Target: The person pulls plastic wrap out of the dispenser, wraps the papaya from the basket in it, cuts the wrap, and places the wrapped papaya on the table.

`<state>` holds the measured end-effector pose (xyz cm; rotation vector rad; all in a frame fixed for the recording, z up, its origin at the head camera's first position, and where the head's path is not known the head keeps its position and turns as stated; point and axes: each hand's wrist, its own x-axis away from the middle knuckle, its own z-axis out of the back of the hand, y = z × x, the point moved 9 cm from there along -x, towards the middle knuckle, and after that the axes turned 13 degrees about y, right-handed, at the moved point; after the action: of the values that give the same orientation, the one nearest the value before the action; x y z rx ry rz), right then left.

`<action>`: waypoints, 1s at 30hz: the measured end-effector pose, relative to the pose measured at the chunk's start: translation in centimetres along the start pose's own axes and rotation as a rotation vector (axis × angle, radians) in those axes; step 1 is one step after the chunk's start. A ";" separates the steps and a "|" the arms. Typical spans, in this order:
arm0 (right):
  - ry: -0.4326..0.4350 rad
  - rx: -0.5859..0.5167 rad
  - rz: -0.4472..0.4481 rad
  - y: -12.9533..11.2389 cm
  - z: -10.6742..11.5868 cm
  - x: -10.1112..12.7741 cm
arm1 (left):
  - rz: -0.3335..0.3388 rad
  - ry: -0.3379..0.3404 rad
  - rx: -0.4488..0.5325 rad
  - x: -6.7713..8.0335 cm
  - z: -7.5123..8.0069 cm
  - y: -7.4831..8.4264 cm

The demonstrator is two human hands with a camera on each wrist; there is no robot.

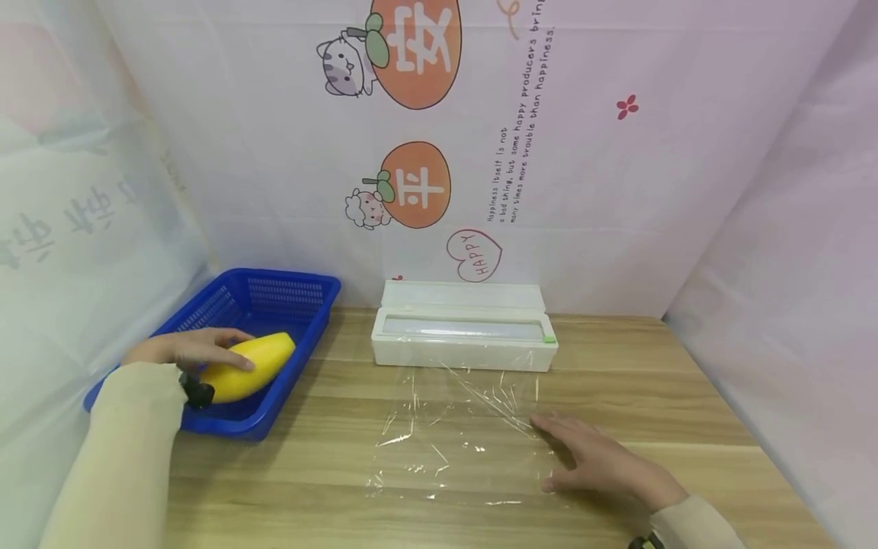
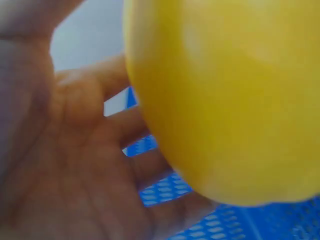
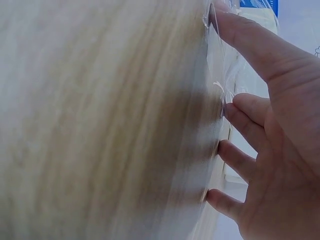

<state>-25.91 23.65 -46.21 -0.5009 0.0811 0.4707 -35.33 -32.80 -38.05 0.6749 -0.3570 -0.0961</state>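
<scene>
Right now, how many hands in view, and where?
2: the left hand gripping the yellow object, the right hand at the right edge of the clear film.

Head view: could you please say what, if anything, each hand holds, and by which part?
The left hand holds the smooth, elongated yellow object around its middle; the right hand holds nothing.

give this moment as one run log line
left hand: grips yellow object at blue basket | right hand: touches clear film at right edge | white box: lid open, film extends from front
</scene>
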 end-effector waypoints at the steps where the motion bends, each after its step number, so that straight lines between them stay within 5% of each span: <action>1: 0.000 -0.002 -0.001 0.0 0.0 0.0 | -0.012 0.018 0.007 0.0 0.3 0.6; 8: 0.002 0.000 0.000 0.2 0.1 0.1 | -0.144 0.181 -0.064 0.4 2.2 5.0; 15: 0.006 0.006 0.017 0.1 0.1 0.1 | -0.274 0.262 -0.036 0.8 2.6 9.3; 23: 0.009 0.005 0.016 0.0 0.1 0.2 | -0.323 0.315 -0.049 0.4 1.4 13.8; 30: 0.009 0.003 0.009 0.1 0.1 0.2 | -0.424 0.325 -0.064 -0.7 -1.3 17.2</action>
<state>-25.79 23.88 -46.19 -0.5000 0.0927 0.4766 -35.98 -18.52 -28.39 0.6822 0.1051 -0.3942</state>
